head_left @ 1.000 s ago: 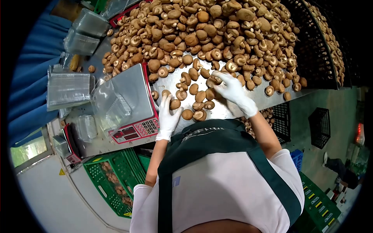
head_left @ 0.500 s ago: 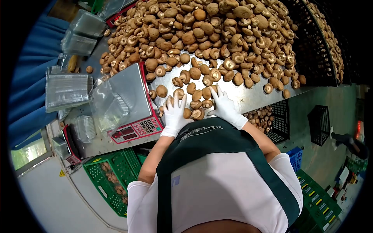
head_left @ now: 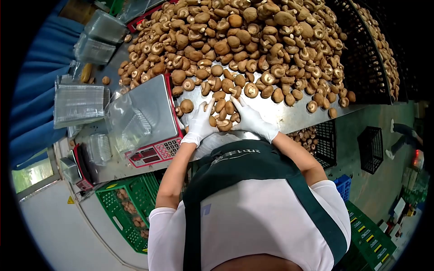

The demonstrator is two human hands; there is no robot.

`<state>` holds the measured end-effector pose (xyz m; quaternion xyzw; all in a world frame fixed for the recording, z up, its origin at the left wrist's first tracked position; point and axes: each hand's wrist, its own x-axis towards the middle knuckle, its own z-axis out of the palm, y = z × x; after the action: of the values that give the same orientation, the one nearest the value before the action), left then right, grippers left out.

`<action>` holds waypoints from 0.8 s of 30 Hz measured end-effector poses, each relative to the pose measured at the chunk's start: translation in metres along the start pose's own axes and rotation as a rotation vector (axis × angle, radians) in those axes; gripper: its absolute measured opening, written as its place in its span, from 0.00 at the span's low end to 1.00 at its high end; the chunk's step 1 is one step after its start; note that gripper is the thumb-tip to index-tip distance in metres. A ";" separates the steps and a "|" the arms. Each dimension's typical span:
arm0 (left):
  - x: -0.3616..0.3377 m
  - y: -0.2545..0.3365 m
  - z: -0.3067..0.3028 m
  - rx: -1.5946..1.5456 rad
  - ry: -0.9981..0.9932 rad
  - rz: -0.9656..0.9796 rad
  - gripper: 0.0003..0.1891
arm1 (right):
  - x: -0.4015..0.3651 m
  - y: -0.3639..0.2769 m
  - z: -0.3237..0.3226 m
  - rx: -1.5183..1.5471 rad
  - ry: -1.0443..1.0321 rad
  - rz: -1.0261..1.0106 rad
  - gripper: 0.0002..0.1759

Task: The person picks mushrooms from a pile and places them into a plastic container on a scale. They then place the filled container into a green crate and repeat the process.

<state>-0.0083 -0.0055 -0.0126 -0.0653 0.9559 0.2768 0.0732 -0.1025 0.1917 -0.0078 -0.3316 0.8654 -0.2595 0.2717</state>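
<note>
My left hand (head_left: 200, 123) in a white glove rests against the left side of several shiitake mushrooms (head_left: 220, 106) on the metal table, its fingers stretched forward. Opposite it, my right hand (head_left: 253, 121), also gloved, has its fingers spread along the right side of the same mushrooms. The cluster lies between both palms, and neither hand is closed round a mushroom. Just beyond the fingertips, loose mushrooms lead to a large heap of shiitake mushrooms (head_left: 244, 36). Left of my left hand stands a red-edged digital scale (head_left: 153, 151) with a clear plastic tray (head_left: 126, 126) on it.
Stacked clear trays (head_left: 80, 105) stand at the left. A black crate (head_left: 366, 54) of mushrooms borders the heap on the right. Below the table are a green crate (head_left: 118, 217) and another black crate (head_left: 326, 142). A person's legs (head_left: 403, 137) show at far right.
Both hands have drawn closer together, bringing the mushrooms between them into a tighter cluster. My hands have shifted slightly forward, away from the apron. The person at far right has moved.
</note>
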 end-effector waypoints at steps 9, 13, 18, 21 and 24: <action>-0.001 0.008 -0.004 -0.255 -0.077 0.127 0.53 | 0.005 0.017 0.000 0.212 0.013 -0.155 0.51; -0.011 0.007 0.001 -0.376 -0.001 0.173 0.53 | -0.008 0.019 0.001 0.233 0.095 -0.220 0.48; -0.020 0.020 -0.020 -0.379 0.019 0.192 0.51 | -0.022 0.003 -0.011 0.245 0.133 -0.216 0.47; -0.027 0.028 -0.052 -0.324 0.057 0.194 0.51 | -0.026 -0.031 -0.036 0.235 0.160 -0.228 0.46; -0.040 0.028 -0.094 -0.257 0.138 0.165 0.50 | -0.013 -0.066 -0.048 0.220 0.197 -0.292 0.43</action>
<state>0.0163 -0.0295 0.0869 -0.0143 0.9176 0.3966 -0.0244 -0.0961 0.1712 0.0718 -0.3950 0.7969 -0.4202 0.1796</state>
